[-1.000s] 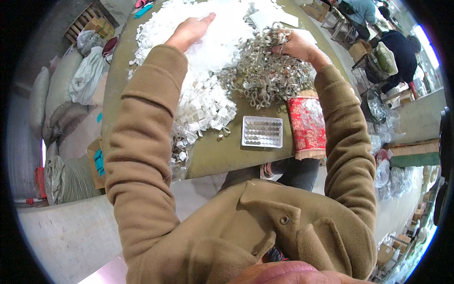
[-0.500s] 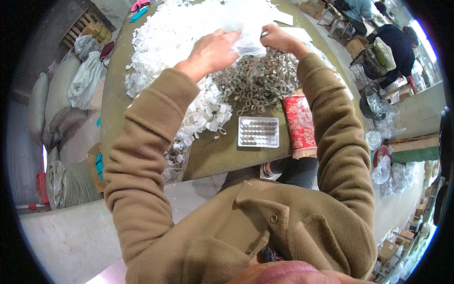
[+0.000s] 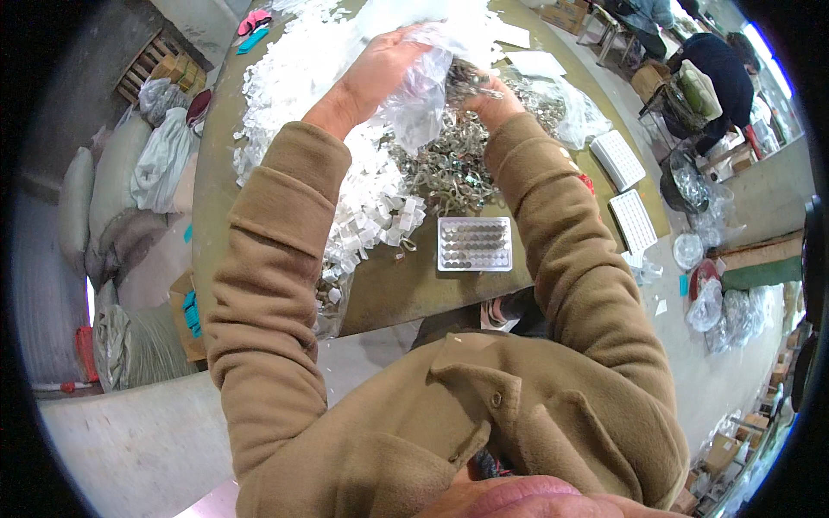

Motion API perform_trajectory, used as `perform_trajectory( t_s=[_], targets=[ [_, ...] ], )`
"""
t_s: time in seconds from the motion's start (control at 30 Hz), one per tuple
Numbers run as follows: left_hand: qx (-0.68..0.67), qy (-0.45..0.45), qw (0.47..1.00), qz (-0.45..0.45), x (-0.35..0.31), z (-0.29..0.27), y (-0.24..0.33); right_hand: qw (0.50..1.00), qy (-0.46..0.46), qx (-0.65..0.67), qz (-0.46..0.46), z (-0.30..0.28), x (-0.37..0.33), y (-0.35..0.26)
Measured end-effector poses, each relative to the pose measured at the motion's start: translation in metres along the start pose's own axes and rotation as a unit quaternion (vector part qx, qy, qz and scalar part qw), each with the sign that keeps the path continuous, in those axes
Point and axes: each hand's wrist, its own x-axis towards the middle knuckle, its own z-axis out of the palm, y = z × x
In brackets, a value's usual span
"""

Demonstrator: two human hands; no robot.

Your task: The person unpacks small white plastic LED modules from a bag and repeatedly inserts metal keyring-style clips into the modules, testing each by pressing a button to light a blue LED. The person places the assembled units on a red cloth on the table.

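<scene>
My left hand [image 3: 380, 71] grips a clear plastic bag [image 3: 416, 104] above the far middle of the table. Close beside the bag, my right hand [image 3: 496, 100] is closed around a clump of small metallic ring-like pieces [image 3: 465, 78]. Below both hands spreads a heap of similar dark silvery pieces [image 3: 449, 168]. To its left lies a large pile of small white tags [image 3: 289, 104], overexposed toward the back. Near the front edge, a white tray [image 3: 474, 268] holds rows of small greyish pieces. Whether the clump touches the bag, I cannot tell.
Two white gridded trays [image 3: 617, 161] lie at the table's right edge. A clear plastic bag [image 3: 577, 116] rests behind my right forearm. Stuffed sacks [image 3: 117, 181] and a cardboard box [image 3: 183, 315] stand on the left. Another person [image 3: 715, 82] sits off to the right.
My right hand has come nearer and to the left, now holding a clump of metal pieces. My left hand has lifted the bag slightly leftward. The right forearm now covers most of the red cloth.
</scene>
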Motion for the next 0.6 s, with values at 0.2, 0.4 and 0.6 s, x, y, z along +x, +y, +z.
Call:
perform_trajectory(
  t_s=[0.2,0.4,0.6],
  targets=[
    [-0.237,0.162,0.956,-0.061,-0.008,0.018,-0.022,0.388,-0.125,0.884,0.229,-0.045,0.031,0.023],
    [-0.232,0.212,0.949,0.002,-0.018,0.029,-0.021,0.016,-0.045,0.823,0.565,-0.067,0.062,0.023],
    [-0.341,0.339,0.876,0.033,-0.01,-0.048,-0.029,0.302,0.063,0.861,0.403,-0.111,0.049,0.037]
  ],
)
